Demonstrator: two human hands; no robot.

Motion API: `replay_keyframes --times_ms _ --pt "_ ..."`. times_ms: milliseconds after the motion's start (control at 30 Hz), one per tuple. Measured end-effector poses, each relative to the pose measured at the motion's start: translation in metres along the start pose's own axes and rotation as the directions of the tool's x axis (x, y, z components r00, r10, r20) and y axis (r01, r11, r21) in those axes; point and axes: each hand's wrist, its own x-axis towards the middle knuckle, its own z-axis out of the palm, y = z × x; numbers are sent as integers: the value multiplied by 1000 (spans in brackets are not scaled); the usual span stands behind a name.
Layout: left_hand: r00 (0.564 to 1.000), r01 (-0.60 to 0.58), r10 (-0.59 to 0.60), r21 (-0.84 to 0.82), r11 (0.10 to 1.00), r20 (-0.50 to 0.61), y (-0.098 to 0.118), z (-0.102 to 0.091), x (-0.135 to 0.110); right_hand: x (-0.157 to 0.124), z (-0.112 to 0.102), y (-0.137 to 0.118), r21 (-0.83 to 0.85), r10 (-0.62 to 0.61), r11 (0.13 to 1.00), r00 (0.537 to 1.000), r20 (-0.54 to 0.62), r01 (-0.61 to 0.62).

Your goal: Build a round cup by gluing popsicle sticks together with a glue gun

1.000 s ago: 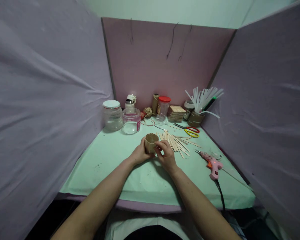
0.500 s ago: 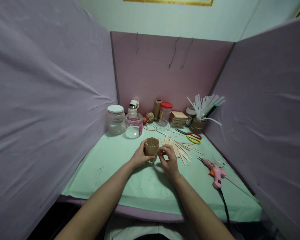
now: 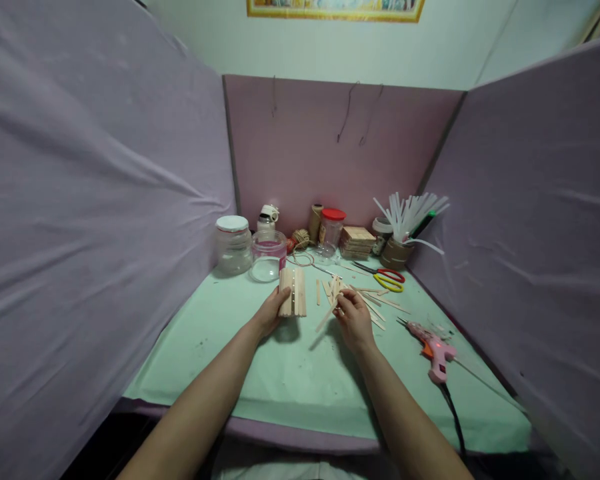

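Observation:
My left hand (image 3: 269,312) grips a small cup made of wooden craft sticks (image 3: 293,292), held a little above the green table (image 3: 290,373) with its stick-covered side toward me. To its right, my right hand (image 3: 353,319) pinches a single craft stick (image 3: 326,316) that slants down to the left. A loose pile of craft sticks (image 3: 367,300) lies just behind my right hand.
A pink glue gun (image 3: 433,341) with a black cord lies at the right. Red and yellow scissors (image 3: 387,278), a holder of glue sticks (image 3: 405,227), stacked wood pieces (image 3: 357,241), twine (image 3: 300,239) and several jars (image 3: 250,252) line the back. Purple panels wall in three sides.
My left hand has turned the cup so its side faces me instead of its open mouth. My right hand left the cup and picked up one stick from the pile.

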Motion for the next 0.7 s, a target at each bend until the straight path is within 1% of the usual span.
replay_keyframes --times_ms 67,133,167,233,267,333,400,467,533,700 --pt "1000 12 -12 -23 1000 -2 1 1 0 -1 2 1 -42 1 999 1000 17 0" --pt "1000 -14 14 1 1000 -6 0 1 1 -2 3 3 -107 4 994 999 43 0" --pt "998 -51 52 35 998 -17 0 1 1 -3 4 3 -133 12 991 998 54 -5" --pt "983 -169 179 164 972 -46 -1 2 1 -4 6 5 -184 -9 983 997 75 22" --pt "967 -231 250 250 941 -49 -2 2 1 -5 6 6 -218 -52 973 995 91 71" --pt "933 -324 359 402 856 -12 -3 4 0 -8 8 7 -313 -179 924 972 151 219" --pt "916 -365 399 493 790 39 -4 6 -1 -12 9 8 -399 -289 843 929 231 361" --pt "920 -360 385 536 764 69 -4 8 -2 -16 10 7 -444 -331 786 899 287 431" --pt "933 -336 349 550 764 85 -5 9 -3 -18 10 6 -463 -346 756 883 318 463" --pt "961 -275 242 552 787 133 -6 8 -1 -19 10 5 -461 -369 743 872 323 485"
